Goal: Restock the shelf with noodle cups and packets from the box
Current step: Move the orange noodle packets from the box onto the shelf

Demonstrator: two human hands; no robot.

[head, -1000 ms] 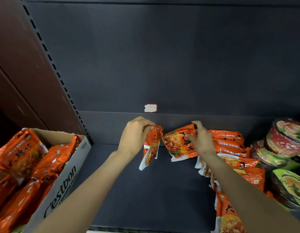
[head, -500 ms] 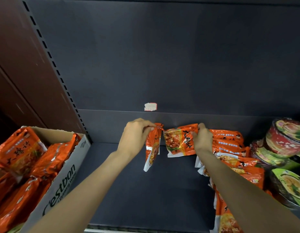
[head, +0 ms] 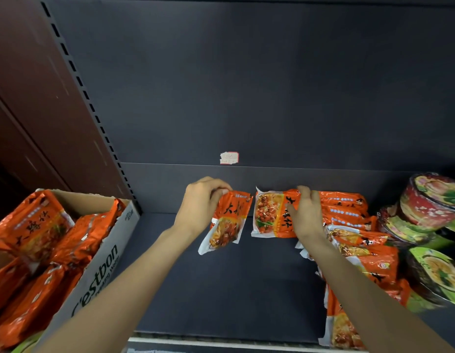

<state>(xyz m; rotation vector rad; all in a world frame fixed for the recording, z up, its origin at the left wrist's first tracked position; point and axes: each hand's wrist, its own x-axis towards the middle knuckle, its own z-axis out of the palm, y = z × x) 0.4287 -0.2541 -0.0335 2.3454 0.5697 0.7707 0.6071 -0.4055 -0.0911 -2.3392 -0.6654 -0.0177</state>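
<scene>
At far left we see the white cardboard box [head: 101, 263] of orange packets; on the dark shelf [head: 246, 289] our left hand [head: 199, 208] pinches one orange foil noodle packet [head: 227, 222] upright, while our right hand [head: 306, 215] presses straight fingers on another orange packet [head: 271, 215] beside the stacked round noodle cups [head: 430, 220].

Orange noodle packets [head: 346, 215] stacked beside tilted noodle cups [head: 432, 200] on the shelf [head: 234, 289]; more fill the box [head: 104, 263].

Small white label with red edge [head: 229, 158] stuck on dark back panel, just above hands. Slotted upright [head: 94, 110] and brown wall [head: 30, 98] up-left of left hand.
</scene>
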